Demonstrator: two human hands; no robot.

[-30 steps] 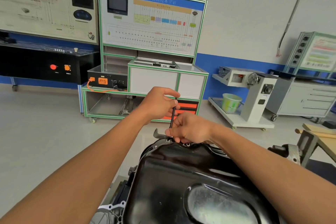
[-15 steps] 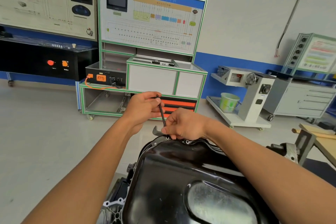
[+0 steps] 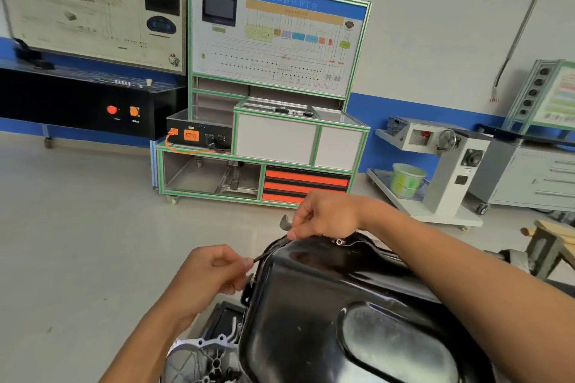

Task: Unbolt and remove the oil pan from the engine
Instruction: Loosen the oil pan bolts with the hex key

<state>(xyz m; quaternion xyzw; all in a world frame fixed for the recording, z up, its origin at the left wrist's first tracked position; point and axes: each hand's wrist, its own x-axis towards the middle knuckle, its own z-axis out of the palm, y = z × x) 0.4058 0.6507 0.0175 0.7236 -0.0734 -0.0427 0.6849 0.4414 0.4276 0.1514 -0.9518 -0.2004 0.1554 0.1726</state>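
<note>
Fingers (image 3: 239, 264) of our left hand (image 3: 211, 274) close tightly round one end of a thin dark tool (image 3: 260, 257). It slants up along the edge of the oil pan (image 3: 311, 314) to our right hand (image 3: 326, 214), whose thumb and forefinger pinch its far end at the pan's far rim, just beside a grey hooked tab (image 3: 284, 222) and near a small round fitting (image 3: 338, 241) on that rim. We see the pan, black and glossy, lying bottom-up on the grey engine (image 3: 199, 354) under our right forearm, while well beyond it a green-framed cabinet (image 3: 280, 140) and a green bucket (image 3: 406, 180) stand by the wall.
</note>
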